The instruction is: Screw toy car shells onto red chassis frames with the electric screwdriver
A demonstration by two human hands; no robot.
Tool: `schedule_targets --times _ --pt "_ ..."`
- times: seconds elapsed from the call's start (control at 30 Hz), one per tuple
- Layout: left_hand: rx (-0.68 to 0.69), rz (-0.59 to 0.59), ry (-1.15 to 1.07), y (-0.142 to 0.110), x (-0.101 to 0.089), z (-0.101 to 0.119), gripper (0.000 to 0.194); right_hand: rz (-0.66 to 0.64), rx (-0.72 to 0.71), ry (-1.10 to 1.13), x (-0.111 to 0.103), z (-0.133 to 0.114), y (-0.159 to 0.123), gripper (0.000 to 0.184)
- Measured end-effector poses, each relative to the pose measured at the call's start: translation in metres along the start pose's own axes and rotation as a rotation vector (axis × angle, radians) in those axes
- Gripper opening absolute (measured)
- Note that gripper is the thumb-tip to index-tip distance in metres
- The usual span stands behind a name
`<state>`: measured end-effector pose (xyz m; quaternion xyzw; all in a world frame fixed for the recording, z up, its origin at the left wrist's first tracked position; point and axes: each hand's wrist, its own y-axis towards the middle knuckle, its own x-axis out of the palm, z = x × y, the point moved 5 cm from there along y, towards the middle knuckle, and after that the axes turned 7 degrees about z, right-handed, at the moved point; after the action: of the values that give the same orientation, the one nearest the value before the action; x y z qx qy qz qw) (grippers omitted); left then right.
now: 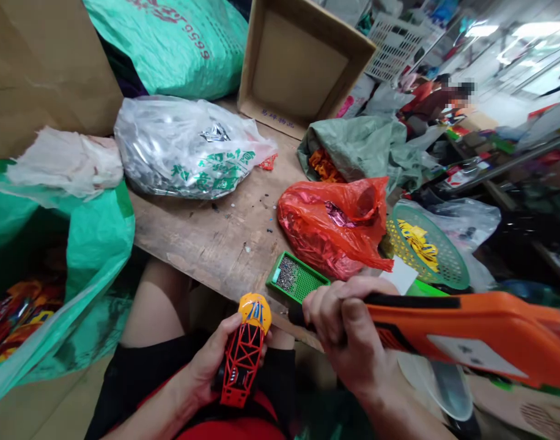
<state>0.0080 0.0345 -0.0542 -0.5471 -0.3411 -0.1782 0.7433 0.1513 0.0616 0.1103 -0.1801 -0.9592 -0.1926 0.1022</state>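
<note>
My left hand [214, 349] is closed around a toy car [244, 354] with a yellow front and a red lattice frame over black, held above my lap. In my right hand [348, 327] is an orange and black power screwdriver [472, 327], its body running out to the right edge. The dark front end [296, 315] of the screwdriver points left, just right of the toy car and apart from it. Close beyond both hands, at the table's front edge, sits a small green tray [310, 282] with many tiny screws [287, 273] heaped at its left end.
On the wooden table [192, 235] lie a clear bag of silvery parts [179, 153] and a red bag [326, 235]. A green basket [452, 269] holds yellow pieces. A cardboard box [307, 58] stands behind. An open green sack [101, 244] is at left; a person [433, 107] works far off.
</note>
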Motion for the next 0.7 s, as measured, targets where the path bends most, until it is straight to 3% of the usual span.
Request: schedule_targets --times 0.13,0.7 --pt "-0.001 0.02 -0.027 0.0 -0.001 0.0 0.068 -0.081 0.025 0.036 0.008 0.009 -0.017 0.005" --pt "-0.015 0.004 -0.08 0.004 -0.003 -0.004 0.063 -0.033 0.097 -0.012 0.007 0.027 -0.022 0.006"
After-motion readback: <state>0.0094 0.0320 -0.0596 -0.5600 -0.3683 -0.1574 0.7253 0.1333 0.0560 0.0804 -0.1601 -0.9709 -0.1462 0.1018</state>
